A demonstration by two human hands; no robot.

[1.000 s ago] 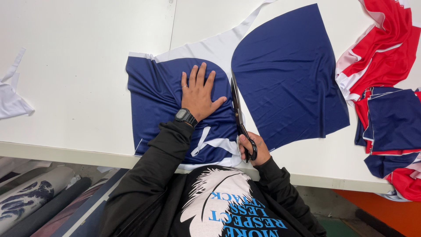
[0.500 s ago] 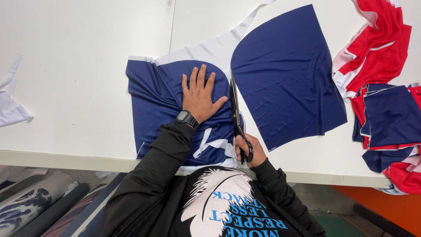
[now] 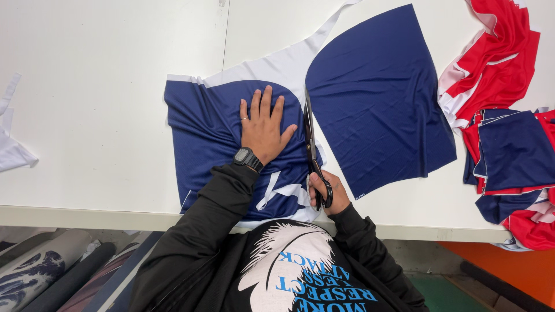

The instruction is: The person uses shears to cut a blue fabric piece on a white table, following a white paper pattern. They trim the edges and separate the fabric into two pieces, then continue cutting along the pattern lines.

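The left hand (image 3: 263, 128) lies open and flat on navy fabric (image 3: 205, 133). The right hand (image 3: 327, 193) has its grip closed around scissors (image 3: 311, 147), on the white surface (image 3: 104, 86).

Black jacket sleeves (image 3: 214, 214), black wristwatch (image 3: 244, 157), ring (image 3: 244, 118).
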